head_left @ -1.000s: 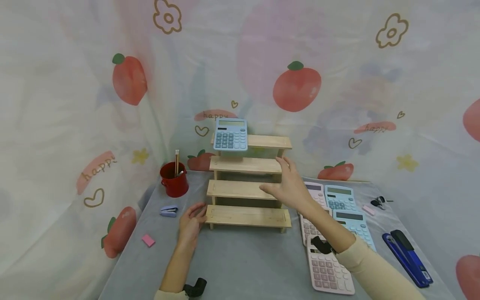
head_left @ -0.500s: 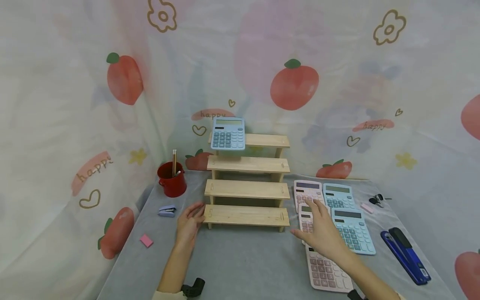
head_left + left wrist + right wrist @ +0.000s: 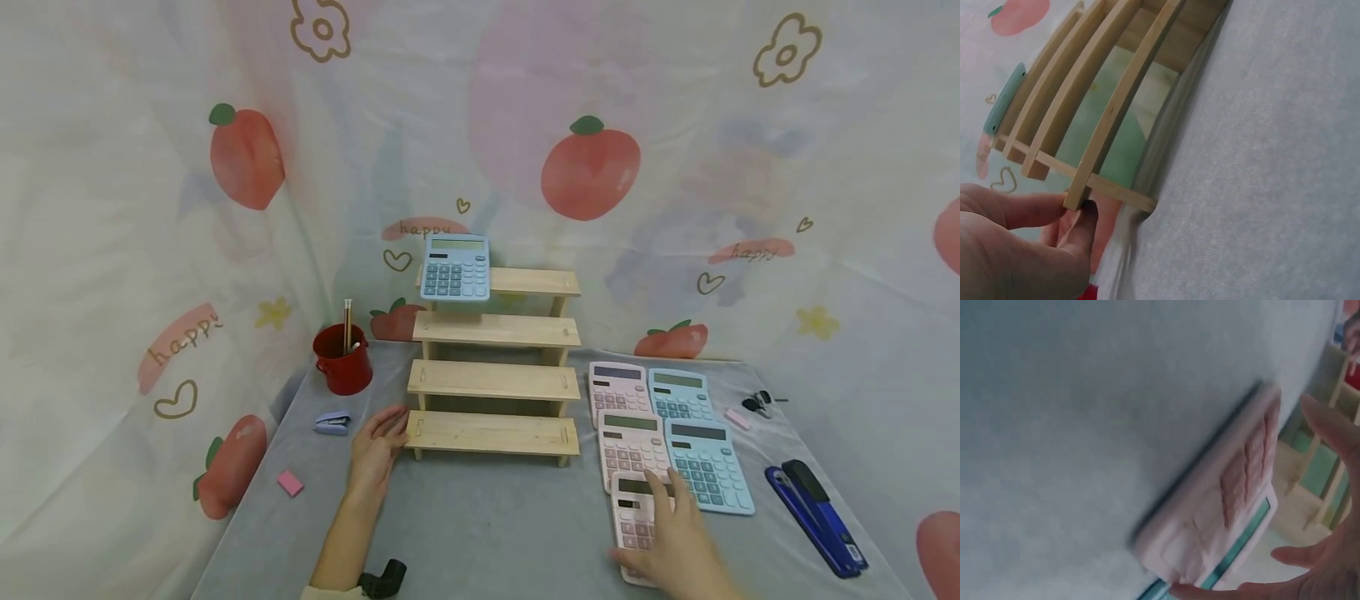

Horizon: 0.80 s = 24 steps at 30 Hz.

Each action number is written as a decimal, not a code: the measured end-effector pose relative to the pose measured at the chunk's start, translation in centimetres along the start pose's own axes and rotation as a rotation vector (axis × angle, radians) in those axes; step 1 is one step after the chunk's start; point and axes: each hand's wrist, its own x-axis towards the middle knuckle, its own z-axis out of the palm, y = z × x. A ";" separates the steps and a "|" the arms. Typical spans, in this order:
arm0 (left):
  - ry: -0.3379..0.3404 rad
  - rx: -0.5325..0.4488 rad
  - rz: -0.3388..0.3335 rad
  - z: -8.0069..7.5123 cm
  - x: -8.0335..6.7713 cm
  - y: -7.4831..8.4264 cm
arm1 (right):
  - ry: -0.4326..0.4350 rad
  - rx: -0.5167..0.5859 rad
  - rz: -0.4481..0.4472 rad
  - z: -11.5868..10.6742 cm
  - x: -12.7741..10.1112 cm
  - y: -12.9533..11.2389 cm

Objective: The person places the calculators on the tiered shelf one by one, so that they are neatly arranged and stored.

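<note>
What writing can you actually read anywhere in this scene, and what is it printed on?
"happy": printed on the backdrop cloth, legible at and.
Key markings on the calculators, such as the blue calculator on the wooden stepped shelf: too small to read.
Label on the blue stapler: too small to read.

The pink plastic calculator (image 3: 636,525) under the right hand (image 3: 675,550) has pale pink keys and a dark display. Just beyond that hand lie two more pink calculators (image 3: 628,446) and two light blue calculators (image 3: 705,473) with teal keys; a further light blue calculator (image 3: 456,267) leans on the pale, natural-wood stepped shelf (image 3: 495,379) that the left hand (image 3: 373,454) touches. The surface (image 3: 480,517) is plain grey. Beyond the left hand are a red metal cup (image 3: 343,362), a lilac stapler (image 3: 332,423) and a pink eraser (image 3: 289,482). The white backdrop cloth (image 3: 150,208) carries red strawberries, brown flower outlines and hearts.
</note>
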 end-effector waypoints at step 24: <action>0.009 0.016 0.004 0.1 -0.2 0.2 | -0.058 0.059 0.041 0.8 -0.8 0.2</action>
